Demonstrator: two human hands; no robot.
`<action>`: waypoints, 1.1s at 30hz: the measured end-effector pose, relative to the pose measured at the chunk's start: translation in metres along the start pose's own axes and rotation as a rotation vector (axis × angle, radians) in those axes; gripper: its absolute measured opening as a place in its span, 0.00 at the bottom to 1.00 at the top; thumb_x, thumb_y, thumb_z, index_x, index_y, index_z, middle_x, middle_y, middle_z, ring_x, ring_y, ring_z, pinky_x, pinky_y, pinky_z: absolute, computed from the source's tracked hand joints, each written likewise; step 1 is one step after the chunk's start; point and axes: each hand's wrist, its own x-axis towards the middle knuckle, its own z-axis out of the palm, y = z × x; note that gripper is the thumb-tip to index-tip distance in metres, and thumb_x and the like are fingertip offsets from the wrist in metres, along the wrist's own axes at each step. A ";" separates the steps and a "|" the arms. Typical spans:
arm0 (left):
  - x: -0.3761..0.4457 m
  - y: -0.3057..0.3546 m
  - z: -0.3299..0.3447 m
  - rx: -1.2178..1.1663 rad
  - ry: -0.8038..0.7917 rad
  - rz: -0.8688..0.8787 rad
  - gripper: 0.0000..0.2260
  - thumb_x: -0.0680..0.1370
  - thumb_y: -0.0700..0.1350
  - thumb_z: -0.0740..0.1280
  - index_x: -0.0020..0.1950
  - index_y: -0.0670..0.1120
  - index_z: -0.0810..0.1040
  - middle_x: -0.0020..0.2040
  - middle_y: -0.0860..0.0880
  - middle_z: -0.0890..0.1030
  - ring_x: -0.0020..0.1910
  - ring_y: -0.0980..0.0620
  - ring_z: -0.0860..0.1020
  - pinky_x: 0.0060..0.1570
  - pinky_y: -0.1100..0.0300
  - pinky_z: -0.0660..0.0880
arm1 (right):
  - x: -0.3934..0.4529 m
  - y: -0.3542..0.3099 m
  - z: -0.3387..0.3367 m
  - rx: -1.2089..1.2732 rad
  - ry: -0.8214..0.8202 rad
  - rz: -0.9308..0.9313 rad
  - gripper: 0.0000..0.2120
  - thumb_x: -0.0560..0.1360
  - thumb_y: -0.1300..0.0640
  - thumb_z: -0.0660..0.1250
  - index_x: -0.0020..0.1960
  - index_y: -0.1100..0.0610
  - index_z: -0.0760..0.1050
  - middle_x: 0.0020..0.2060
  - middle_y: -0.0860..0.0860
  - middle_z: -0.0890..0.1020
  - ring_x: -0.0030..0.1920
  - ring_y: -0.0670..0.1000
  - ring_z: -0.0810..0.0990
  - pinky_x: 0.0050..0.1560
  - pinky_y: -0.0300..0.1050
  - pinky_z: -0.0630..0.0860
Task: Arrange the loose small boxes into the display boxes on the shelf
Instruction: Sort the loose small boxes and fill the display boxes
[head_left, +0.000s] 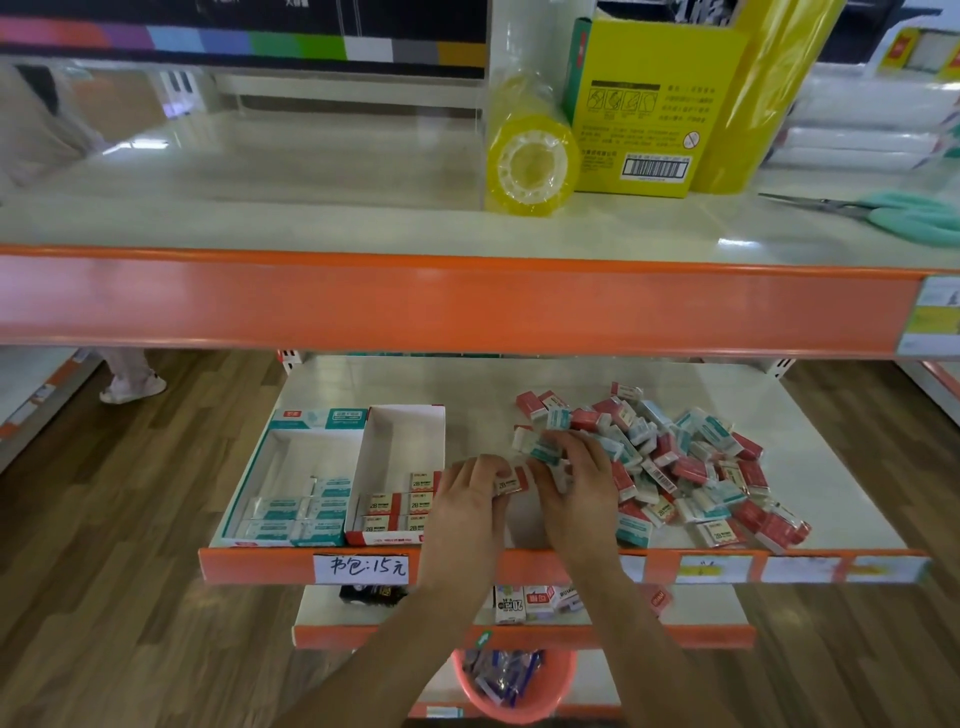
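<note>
The left hand (470, 493) pinches a red box (511, 480), likely squaring it for the red tray (400, 478) at nine o'clock. The right hand (576, 483) rests curled on the pile (675, 462) at three o'clock; what it holds I cannot tell. The teal tray (291, 478) sits farther left. Nothing blocks the way across the shelf (519, 566).

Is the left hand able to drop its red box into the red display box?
Probably yes: the left hand holds a red box right beside the red display box, whose top is open.
</note>
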 end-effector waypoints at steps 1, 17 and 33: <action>0.002 -0.003 -0.006 0.006 -0.004 0.013 0.08 0.75 0.42 0.69 0.52 0.49 0.74 0.49 0.52 0.79 0.51 0.56 0.74 0.47 0.67 0.71 | 0.000 -0.002 0.000 -0.015 0.001 -0.009 0.15 0.72 0.60 0.74 0.57 0.56 0.78 0.54 0.50 0.78 0.55 0.50 0.76 0.56 0.33 0.68; 0.037 -0.082 -0.088 0.317 -0.223 -0.067 0.15 0.74 0.44 0.70 0.57 0.53 0.69 0.52 0.53 0.81 0.46 0.53 0.79 0.44 0.59 0.78 | 0.011 -0.059 0.043 -0.044 -0.404 -0.048 0.14 0.73 0.45 0.71 0.56 0.49 0.78 0.49 0.44 0.78 0.48 0.44 0.75 0.47 0.36 0.71; 0.031 -0.090 -0.088 0.494 -0.273 -0.059 0.11 0.77 0.45 0.63 0.57 0.54 0.80 0.57 0.49 0.75 0.54 0.48 0.72 0.59 0.59 0.69 | 0.008 -0.068 0.065 -0.150 -0.472 -0.060 0.16 0.75 0.49 0.70 0.62 0.49 0.77 0.54 0.45 0.76 0.52 0.45 0.75 0.52 0.41 0.76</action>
